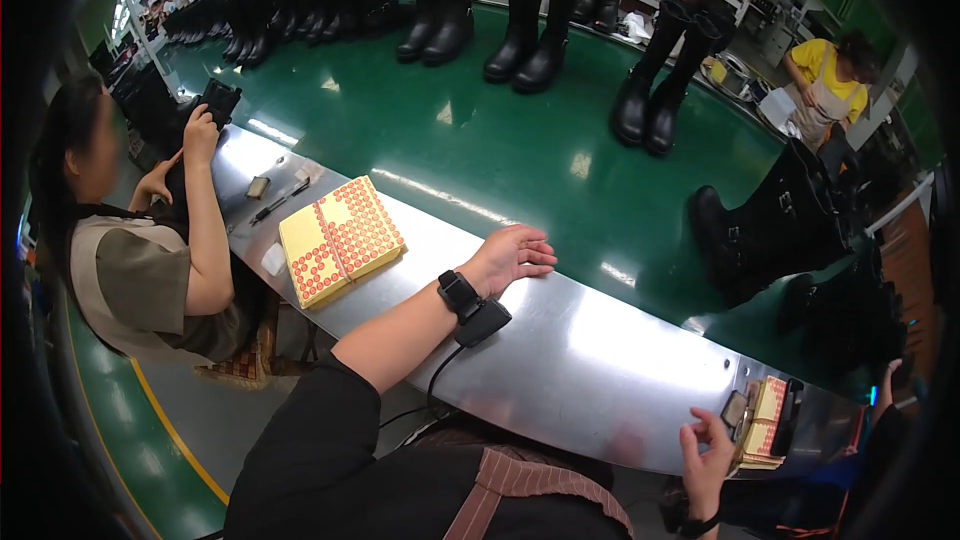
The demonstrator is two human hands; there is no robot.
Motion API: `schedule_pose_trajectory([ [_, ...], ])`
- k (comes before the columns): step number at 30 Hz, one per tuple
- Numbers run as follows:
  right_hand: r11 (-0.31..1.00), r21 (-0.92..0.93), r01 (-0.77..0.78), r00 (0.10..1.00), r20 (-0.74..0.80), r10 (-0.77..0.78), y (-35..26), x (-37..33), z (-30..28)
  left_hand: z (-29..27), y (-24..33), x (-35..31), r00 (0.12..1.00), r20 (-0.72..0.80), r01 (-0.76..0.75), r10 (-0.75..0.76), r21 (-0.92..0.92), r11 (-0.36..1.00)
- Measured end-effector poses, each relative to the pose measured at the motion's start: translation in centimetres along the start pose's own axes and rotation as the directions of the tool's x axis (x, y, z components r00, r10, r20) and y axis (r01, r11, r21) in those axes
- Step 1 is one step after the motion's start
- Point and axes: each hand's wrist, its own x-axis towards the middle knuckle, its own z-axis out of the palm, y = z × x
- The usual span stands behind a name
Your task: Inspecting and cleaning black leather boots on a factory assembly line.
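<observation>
A: Where do the edges run?

B: The metal surface (590, 380) is a long strip sloping from far left to near right. Its far edge borders the green surface (430, 130); its near edge passes just in front of the wearer's body.

A: And the left hand (513, 258)?

B: Over that far edge, fingers loosely bent and slightly spread, holding nothing. Whether it touches the metal I can't tell. A strapped black device (462, 296) sits on the wrist.

A: The right hand (706, 448)?

B: Near the right end, thumb and fingers parted in a loose curl, nothing visible in it. It's just beside the right card stack (764, 425); I can't tell if they touch.

A: How much room lies between the stacks?

B: A long stretch of metal, running from that one to the left card stack (345, 243), which is well left of the left hand.

A: Materials?

B: The metal is smooth, with bright reflections. The left stack is a thick, squared block of yellow card with red round marks, banded around. A slim pen (280, 200) lies beyond it. On the glossy green, the buckled black boot (765, 235) at right leans over; the tall boot pair (660, 90) farther off stands upright, smooth and round-toed.
</observation>
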Motion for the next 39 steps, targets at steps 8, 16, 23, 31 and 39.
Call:
schedule_pose_trajectory([
  [8, 0.993, -0.082, 0.087, 0.992, -0.089, -0.094, 7.0, -2.9, 5.8, 7.2, 15.2, -0.4, 0.934, 0.025, -0.335, 0.355, 0.406, 0.850],
  [16, 0.883, -0.452, 0.127, 0.936, -0.239, -0.257, 2.9, -0.9, 8.6, -6.4, 27.3, 12.7, 0.684, -0.424, -0.209, 0.594, 0.666, 0.716],
  [23, 0.847, -0.526, 0.073, 0.946, -0.232, -0.225, 3.8, -0.7, 9.3, -13.5, 24.9, 25.9, 0.567, -0.283, -0.090, 0.774, 0.912, 0.400],
  [31, 0.865, -0.501, 0.000, 0.981, -0.166, -0.096, 4.0, -0.3, 9.1, -13.8, 23.8, 34.1, 0.405, -0.061, -0.230, 0.912, 0.959, 0.167],
  [39, 0.875, -0.474, -0.095, 0.977, -0.213, -0.009, 3.8, -0.4, 9.9, -12.5, 23.8, 34.1, 0.544, -0.262, -0.280, 0.797, 0.839, 0.467],
])
